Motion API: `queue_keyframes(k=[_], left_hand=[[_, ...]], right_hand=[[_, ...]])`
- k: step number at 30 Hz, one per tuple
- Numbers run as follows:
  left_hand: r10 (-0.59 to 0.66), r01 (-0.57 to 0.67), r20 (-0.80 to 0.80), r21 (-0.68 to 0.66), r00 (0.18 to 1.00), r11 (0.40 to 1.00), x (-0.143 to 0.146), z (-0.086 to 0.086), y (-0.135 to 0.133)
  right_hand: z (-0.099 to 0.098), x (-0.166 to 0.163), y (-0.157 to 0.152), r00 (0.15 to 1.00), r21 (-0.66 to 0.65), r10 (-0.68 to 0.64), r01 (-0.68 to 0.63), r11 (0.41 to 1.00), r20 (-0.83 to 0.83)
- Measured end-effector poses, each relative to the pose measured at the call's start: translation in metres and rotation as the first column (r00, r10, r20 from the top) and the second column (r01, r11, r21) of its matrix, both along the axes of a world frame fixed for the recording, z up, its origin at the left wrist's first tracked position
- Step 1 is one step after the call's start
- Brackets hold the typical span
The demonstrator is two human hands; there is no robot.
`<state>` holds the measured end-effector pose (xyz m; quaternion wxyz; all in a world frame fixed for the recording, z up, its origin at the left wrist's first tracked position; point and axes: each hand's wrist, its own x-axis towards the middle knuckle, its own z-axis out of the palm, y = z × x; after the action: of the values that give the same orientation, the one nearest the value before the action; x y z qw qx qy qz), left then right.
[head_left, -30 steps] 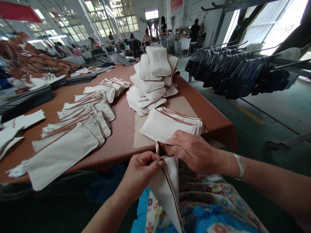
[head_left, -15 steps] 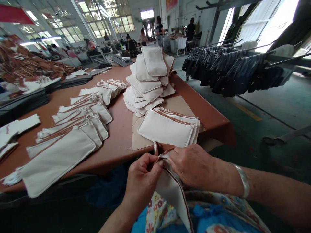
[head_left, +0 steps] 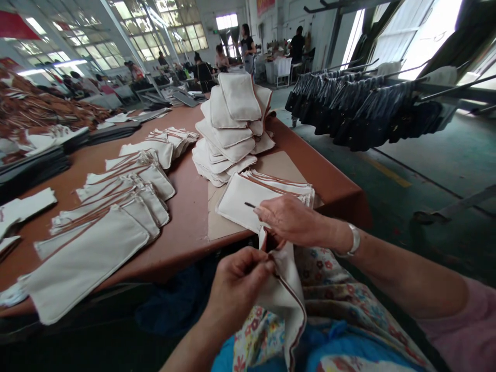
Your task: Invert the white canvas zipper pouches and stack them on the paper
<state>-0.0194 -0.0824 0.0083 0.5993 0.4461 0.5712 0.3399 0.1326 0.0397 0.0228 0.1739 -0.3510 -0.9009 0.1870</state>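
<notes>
A cream canvas pouch [head_left: 284, 294] with brown zipper trim hangs over my lap at the table's near edge. My left hand [head_left: 238, 281] pinches its upper corner, fingers closed on the cloth. My right hand [head_left: 289, 219] is raised just above the pouch's open end, over a flat stack of pouches [head_left: 248, 199]. Its fingers are closed on a thin dark stick [head_left: 250, 205] that points left.
The brown table [head_left: 194, 206] carries rows of overlapped pouches [head_left: 127, 191] on the left and a tall pile of pouches [head_left: 230, 124] at the back. A rack of dark garments [head_left: 360, 108] stands to the right. Several people work in the background.
My right hand has lifted off the pouch's corner and moved up over the flat stack, with the thin stick showing in it. The left hand keeps its pinch, slightly lower.
</notes>
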Motion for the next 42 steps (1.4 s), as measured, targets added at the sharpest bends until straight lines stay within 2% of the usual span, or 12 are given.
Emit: queue_keyframes(k=[3,8,12,15,21,24,26,29,32,36,40,42], left_hand=[[0.045,-0.034,0.103,-0.105,0.994,0.994,-0.021,0.004,0.015],[0.015,-0.003,0.116,-0.11,0.993,0.994,-0.031,0.005,0.023],[-0.05,0.045,-0.099,-0.053,0.994,0.998,-0.027,0.016,0.026],[-0.118,0.147,-0.349,0.055,0.93,0.988,-0.025,0.026,0.031],[-0.177,0.238,-0.46,0.079,0.87,0.968,-0.029,0.025,0.032],[-0.173,0.164,-0.247,-0.054,0.953,0.985,-0.034,0.018,0.032],[-0.085,0.081,-0.02,-0.134,0.996,0.988,-0.037,0.013,0.032],[0.064,-0.022,0.18,-0.227,0.982,0.974,-0.038,0.007,0.032],[0.061,0.016,0.237,-0.311,0.97,0.95,-0.035,0.005,0.033],[-0.074,0.171,0.289,-0.327,0.954,0.93,-0.031,0.005,0.034],[-0.197,0.223,0.133,-0.227,0.971,0.948,-0.034,0.005,0.034],[-0.294,0.29,0.001,-0.166,0.956,0.942,-0.036,0.007,0.034]], right_hand=[[0.009,0.014,0.006,0.958,-0.216,-0.07,0.009,0.976,-0.28],[-0.001,0.015,-0.008,0.893,-0.423,0.045,-0.257,0.869,-0.449],[-0.018,0.007,-0.014,0.886,-0.635,0.073,-0.384,0.671,-0.458],[-0.02,0.004,-0.017,0.918,-0.654,-0.027,-0.262,0.71,-0.396],[-0.018,0.005,-0.026,0.903,-0.502,-0.062,-0.178,0.847,-0.425],[-0.024,0.007,-0.029,0.862,-0.396,-0.007,-0.226,0.89,-0.507],[-0.029,0.009,-0.03,0.821,-0.297,0.057,-0.269,0.916,-0.568],[-0.036,0.013,-0.031,0.781,-0.077,0.223,-0.326,0.942,-0.583],[-0.042,0.019,-0.031,0.791,0.187,0.396,-0.349,0.918,-0.466],[-0.047,0.026,-0.03,0.842,0.417,0.475,-0.347,0.84,-0.256],[-0.051,0.029,-0.03,0.856,0.519,0.488,-0.343,0.783,-0.171],[-0.05,0.029,-0.031,0.83,0.448,0.498,-0.356,0.82,-0.253]])
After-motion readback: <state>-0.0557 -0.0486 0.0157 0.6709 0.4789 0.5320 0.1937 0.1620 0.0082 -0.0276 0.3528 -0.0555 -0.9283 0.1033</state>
